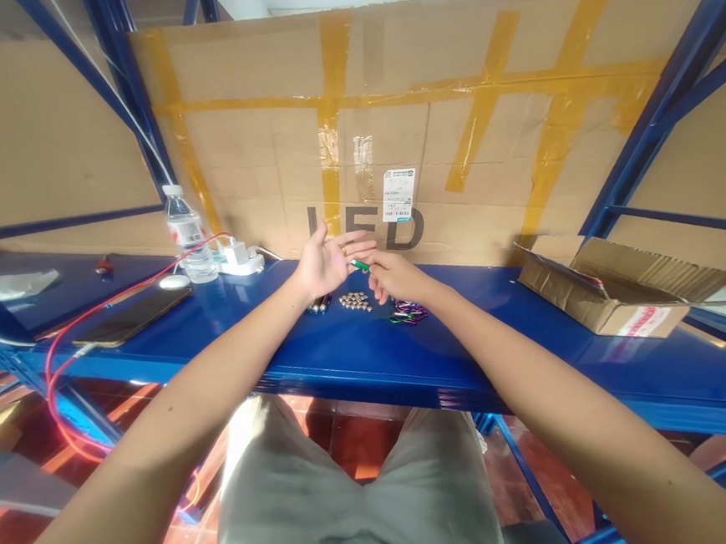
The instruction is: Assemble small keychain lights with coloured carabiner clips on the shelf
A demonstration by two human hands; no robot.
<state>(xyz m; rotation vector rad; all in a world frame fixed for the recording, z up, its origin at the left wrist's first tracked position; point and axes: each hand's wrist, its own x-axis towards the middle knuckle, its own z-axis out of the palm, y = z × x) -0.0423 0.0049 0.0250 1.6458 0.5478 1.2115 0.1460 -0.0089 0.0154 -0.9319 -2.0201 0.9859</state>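
Observation:
My left hand (330, 262) is held palm up over the blue shelf (344, 349), its fingers stretched toward the right and a ring on one of them. Pinched between the thumb and fingers of my right hand (394, 275) is a small green metallic tube (361, 265) with a pale tip, pointing at the left palm. Whether it touches the palm I cannot tell. Below the hands lies a cluster of small shiny round beads (355, 302). Several coloured metallic pieces (408, 311) are heaped under the right wrist. Silver balls with dark parts (319, 305) are partly hidden below the left hand.
A water bottle (189, 235) and a white power strip (240, 261) stand at the back left. A phone (133, 315) lies there on a red cable (83, 315). An open cardboard box (609, 286) sits at the right. Taped cardboard (254, 163) walls the back.

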